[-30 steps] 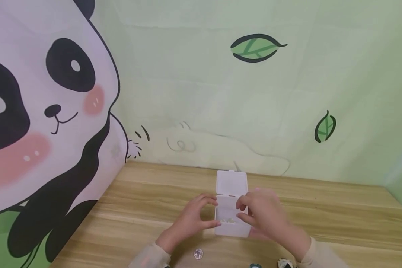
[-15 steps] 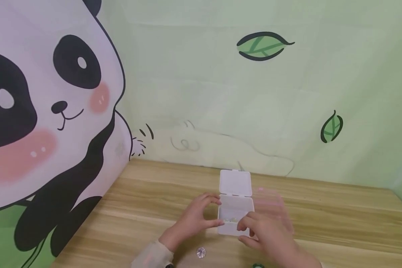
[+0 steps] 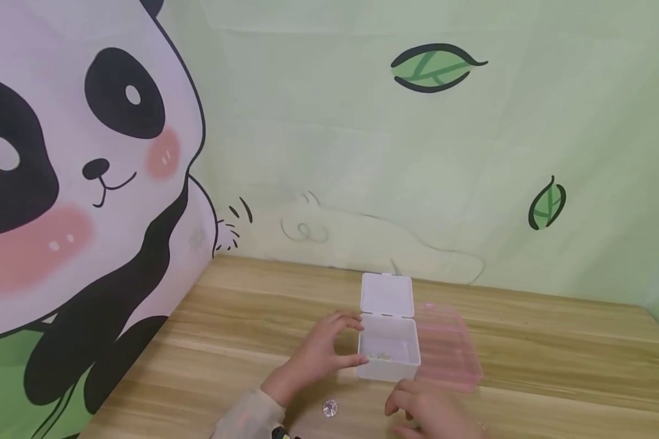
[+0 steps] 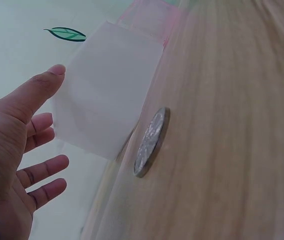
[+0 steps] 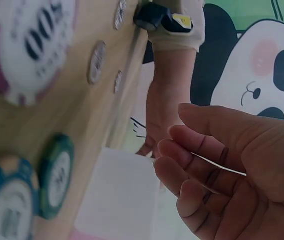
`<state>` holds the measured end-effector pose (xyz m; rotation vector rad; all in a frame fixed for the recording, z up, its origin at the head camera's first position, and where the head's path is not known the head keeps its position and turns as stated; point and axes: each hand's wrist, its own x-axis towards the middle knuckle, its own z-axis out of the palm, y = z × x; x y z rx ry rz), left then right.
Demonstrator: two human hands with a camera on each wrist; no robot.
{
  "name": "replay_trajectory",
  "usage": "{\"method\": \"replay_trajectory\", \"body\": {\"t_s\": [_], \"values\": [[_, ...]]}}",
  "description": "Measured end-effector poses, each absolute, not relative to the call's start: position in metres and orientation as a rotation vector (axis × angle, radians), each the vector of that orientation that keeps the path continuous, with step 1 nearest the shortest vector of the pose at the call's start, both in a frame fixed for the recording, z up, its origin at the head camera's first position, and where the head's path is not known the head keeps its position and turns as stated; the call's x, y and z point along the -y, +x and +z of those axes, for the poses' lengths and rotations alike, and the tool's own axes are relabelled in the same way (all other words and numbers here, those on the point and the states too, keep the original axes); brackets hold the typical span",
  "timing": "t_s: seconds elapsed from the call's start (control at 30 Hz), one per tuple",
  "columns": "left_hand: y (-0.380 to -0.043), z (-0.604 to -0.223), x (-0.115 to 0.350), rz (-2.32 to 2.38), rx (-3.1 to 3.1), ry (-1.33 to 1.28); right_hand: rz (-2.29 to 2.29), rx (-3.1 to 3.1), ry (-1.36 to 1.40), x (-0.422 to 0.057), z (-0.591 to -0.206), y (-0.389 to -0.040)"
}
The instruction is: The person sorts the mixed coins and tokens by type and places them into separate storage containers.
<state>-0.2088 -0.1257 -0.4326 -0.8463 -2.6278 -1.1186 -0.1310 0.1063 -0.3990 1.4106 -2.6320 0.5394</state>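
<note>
A small white plastic box point(image 3: 387, 371) stands on the table, its hinged lid point(image 3: 387, 294) tipped back. Several small pale pieces point(image 3: 381, 355) lie in the bottom. My left hand point(image 3: 318, 350) is at the box's left side, thumb and fingers spread, fingertips right at the rim. In the left wrist view, its thumb overlaps the box wall point(image 4: 109, 92). My right hand point(image 3: 431, 408) hovers in front of the box near the bottom of the head view. The right wrist view shows this hand point(image 5: 222, 170) loosely curled, with nothing visible between thumb and fingers.
A faceted silvery disc point(image 3: 330, 408) lies in front of the box. Behind its right side sits a translucent pink case point(image 3: 453, 353). Nearer the right wrist are a purple-and-white poker chip point(image 5: 34, 45), a green chip point(image 5: 56, 175) and a blue chip point(image 5: 6, 205).
My right hand has drawn back from over the box toward me, baring the box's inside and the pink case. The left hand has stayed at the box's left side.
</note>
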Motion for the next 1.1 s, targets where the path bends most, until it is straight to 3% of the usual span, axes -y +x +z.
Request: {"method": "replay_trajectory", "body": {"t_s": [0.6,1.1], "values": [[-0.208,-0.431,0.126,-1.107,2.604,-0.859,0.522,2.749,1.586,-0.102,-0.435,-0.130],[-0.209,-0.431,0.125,-1.115,2.610,-0.852,0.253,2.720,1.708,-0.095,-0.434,-0.129]]}}
